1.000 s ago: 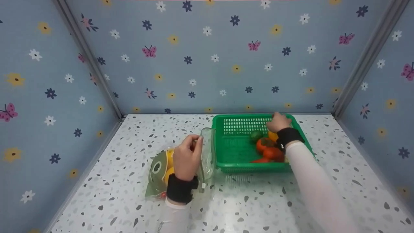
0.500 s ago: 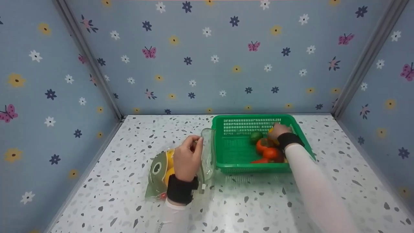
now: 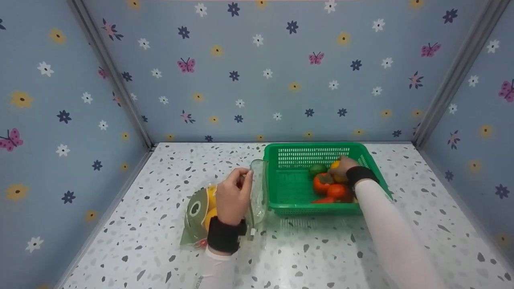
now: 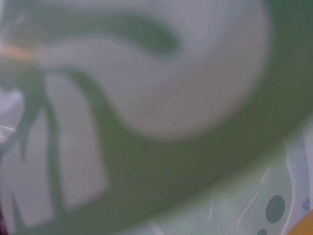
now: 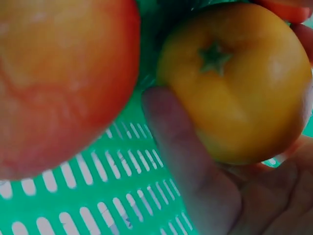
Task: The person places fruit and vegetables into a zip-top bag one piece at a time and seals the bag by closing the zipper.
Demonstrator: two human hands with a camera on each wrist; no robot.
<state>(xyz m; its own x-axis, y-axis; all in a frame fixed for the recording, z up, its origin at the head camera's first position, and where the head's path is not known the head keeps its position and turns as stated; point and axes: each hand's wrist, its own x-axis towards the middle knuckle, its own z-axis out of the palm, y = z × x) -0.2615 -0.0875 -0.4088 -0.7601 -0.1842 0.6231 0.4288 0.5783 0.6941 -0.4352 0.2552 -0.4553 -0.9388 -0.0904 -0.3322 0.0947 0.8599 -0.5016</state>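
My left hand (image 3: 233,196) pinches the rim of a clear zip bag (image 3: 194,222) with a green cartoon print. Yellow fruit shows inside it. In the left wrist view the blurred print of the bag (image 4: 161,166) fills most of the frame. My right hand (image 3: 346,165) is inside the green basket (image 3: 291,205), its thumb and fingers around an orange (image 5: 239,88) with a star-shaped green stem mark. Beside it in the basket lie a green fruit (image 3: 317,170), a red-orange persimmon (image 3: 321,185), a tomato (image 3: 336,191) and a pointed red vegetable (image 3: 323,200).
The basket stands on a speckled white table (image 3: 305,257) close to the flowered back wall (image 3: 257,88). Side panels (image 3: 52,168) bound the table at left and right. The bag's slider (image 3: 252,231) hangs at its mouth, near the basket's left side.
My right hand has come from the basket's back right rim down onto the orange and slightly toward me. The persimmon has shifted a little left. My left hand and the bag stay put.
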